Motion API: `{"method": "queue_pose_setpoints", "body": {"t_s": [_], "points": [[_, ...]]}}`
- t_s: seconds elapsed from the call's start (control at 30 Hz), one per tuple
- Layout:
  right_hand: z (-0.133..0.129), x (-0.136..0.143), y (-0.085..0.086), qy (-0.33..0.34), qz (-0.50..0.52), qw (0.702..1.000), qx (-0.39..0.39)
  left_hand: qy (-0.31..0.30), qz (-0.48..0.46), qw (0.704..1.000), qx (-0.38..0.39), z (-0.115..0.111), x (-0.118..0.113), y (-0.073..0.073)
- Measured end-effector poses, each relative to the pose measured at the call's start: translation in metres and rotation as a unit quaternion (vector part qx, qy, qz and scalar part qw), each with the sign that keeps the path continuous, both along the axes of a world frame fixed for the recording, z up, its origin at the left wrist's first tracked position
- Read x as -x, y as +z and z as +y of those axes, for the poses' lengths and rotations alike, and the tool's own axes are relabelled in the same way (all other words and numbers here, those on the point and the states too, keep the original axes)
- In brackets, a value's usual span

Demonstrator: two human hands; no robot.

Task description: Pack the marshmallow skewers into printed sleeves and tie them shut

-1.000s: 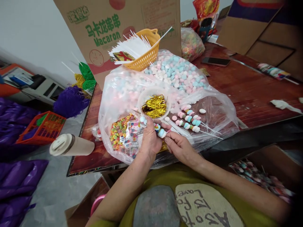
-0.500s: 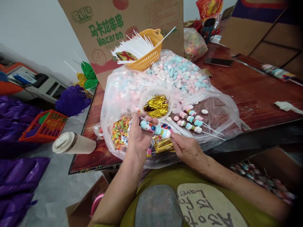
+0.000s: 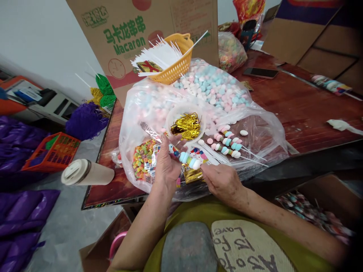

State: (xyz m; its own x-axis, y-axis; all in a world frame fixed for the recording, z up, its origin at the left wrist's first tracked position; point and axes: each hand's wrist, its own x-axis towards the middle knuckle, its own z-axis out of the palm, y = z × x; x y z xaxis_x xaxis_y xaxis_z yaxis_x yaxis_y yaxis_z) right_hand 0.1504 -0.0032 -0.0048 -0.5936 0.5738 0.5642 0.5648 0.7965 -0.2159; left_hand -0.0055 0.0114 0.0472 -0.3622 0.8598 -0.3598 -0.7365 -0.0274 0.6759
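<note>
My right hand (image 3: 222, 185) pinches the near end of a candy skewer (image 3: 189, 160), right beside its white end piece. Pale blue, yellow and white candies show along it. The far part of the skewer runs into a clear printed wrapper (image 3: 151, 132), which lies in my left hand (image 3: 167, 164) between the thumb and partly curled fingers. Past my left thumb the wrapper's silvery end sticks out. Below the skewer lie gold twist ties (image 3: 193, 174). Several other candy skewers (image 3: 227, 141) rest on the plastic sheet to the right.
A bowl of gold tinsel ties (image 3: 185, 124) stands behind my hands, before a large bag of pastel candies (image 3: 210, 83). Ring candies (image 3: 141, 160) lie at left. A yellow basket (image 3: 177, 66) holds white sticks. A lidded cup (image 3: 87, 172) leans near the table's left edge.
More of the candies show between my hands. The wrapper's far end now sticks out up and left past my left thumb. My right hand has shifted slightly left and down.
</note>
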Motion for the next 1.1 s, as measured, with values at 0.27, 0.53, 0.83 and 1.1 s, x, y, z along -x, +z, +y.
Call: {"method": "queue_pose_setpoints", "body": {"t_s": [0.27,0.53,0.83,1.1], "points": [[0.000,0.006,-0.003,-0.042,0.006,0.999,0.029,-0.051,0.004,0.998,0.036,-0.002,-0.026,-0.013],[0.026,-0.031,-0.006,0.008,-0.016,1.000,0.006,-0.109,0.601,0.790,0.050,-0.036,0.043,0.023],[0.033,-0.043,0.005,0.077,-0.105,0.990,-0.048,-0.375,0.772,0.503,-0.102,0.002,0.057,0.014],[0.038,-0.048,0.028,0.119,-0.103,0.977,0.140,-0.343,0.860,0.377,-0.026,-0.011,0.041,0.005]]}}
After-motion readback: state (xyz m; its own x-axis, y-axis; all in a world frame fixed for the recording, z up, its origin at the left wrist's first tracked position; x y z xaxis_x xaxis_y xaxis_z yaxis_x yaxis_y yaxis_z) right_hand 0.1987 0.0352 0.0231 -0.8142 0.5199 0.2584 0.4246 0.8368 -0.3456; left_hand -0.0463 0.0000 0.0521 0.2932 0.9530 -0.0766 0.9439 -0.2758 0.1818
